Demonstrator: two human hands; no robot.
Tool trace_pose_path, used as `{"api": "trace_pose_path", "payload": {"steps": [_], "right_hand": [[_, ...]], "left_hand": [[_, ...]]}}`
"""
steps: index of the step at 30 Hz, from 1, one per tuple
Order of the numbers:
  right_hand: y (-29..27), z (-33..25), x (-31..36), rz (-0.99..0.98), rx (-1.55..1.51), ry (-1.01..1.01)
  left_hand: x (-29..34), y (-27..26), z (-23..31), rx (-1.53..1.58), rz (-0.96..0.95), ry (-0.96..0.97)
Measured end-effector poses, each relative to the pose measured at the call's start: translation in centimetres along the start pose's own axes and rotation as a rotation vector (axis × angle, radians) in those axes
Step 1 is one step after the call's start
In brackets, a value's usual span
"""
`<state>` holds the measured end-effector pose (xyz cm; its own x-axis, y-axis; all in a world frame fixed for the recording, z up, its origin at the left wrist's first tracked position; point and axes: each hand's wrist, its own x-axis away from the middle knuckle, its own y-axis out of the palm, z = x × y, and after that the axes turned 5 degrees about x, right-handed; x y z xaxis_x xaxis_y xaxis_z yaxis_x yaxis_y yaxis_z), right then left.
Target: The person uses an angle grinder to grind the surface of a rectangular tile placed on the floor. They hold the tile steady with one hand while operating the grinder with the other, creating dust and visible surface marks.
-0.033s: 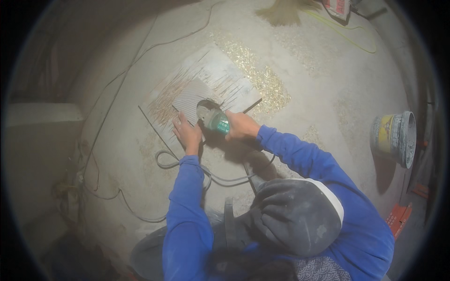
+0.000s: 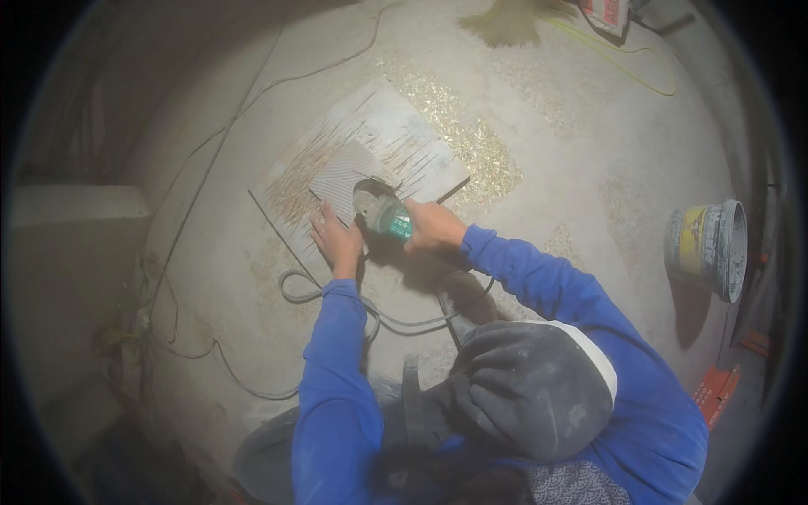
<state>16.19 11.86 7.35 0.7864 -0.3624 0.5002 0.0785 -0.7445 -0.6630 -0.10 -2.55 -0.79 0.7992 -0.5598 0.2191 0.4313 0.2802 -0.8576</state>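
Compared with the earlier frame, I can find almost no difference: both hands, the tool and the pieces below them stay in the same places.

The right hand (image 2: 436, 227) is closed around the green and grey hand-held grinder (image 2: 396, 220), whose round front part lies over the right side of a small grey ribbed tile (image 2: 339, 178). The left hand (image 2: 337, 242) is at the near left edge of this tile, its fingers close together and touching it; I cannot tell if they grip or only press. The tile lies on a large pale board (image 2: 349, 118) with many dark and brownish scratches, on the dusty floor.

At the right, a grey plastic bucket with a yellow label (image 2: 694, 244) lies tilted, with its mouth toward the right. Its inside has whitish stains, but I cannot make out any content.

The contact between grinder and tile is hidden, and the right thumb is hard to see. At the top, a white and red bag (image 2: 606, 12) and a straw-coloured broom head (image 2: 505, 21) are cut off by the edge.
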Motion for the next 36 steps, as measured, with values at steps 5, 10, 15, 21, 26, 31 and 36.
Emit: {"api": "trace_pose_path", "payload": {"steps": [5,10,15,21,26,31,36], "right_hand": [[0.0,-0.2,-0.3,-0.004,0.01,0.001],[0.0,-0.2,-0.4,-0.017,-0.003,0.012],[0.0,-0.1,-0.4,-0.009,-0.003,-0.003],[0.3,0.2,-0.6,-0.01,-0.009,-0.001],[0.2,0.2,-0.6,-0.006,-0.015,-0.01],[-0.3,-0.1,0.0,0.023,-0.044,-0.024],[-0.6,-0.3,0.8,0.029,-0.079,-0.01]], "left_hand": [[0.0,-0.1,0.1,-0.025,0.009,0.014],[0.0,-0.1,0.1,-0.001,0.009,0.004],[0.0,-0.1,0.1,0.005,0.001,0.001],[0.0,-0.1,0.1,0.006,-0.002,0.0],[-0.1,0.0,0.0,-0.019,0.006,0.01],[0.1,0.1,-0.1,0.006,0.014,0.009],[-0.1,0.1,-0.1,0.002,-0.003,0.001]]}}
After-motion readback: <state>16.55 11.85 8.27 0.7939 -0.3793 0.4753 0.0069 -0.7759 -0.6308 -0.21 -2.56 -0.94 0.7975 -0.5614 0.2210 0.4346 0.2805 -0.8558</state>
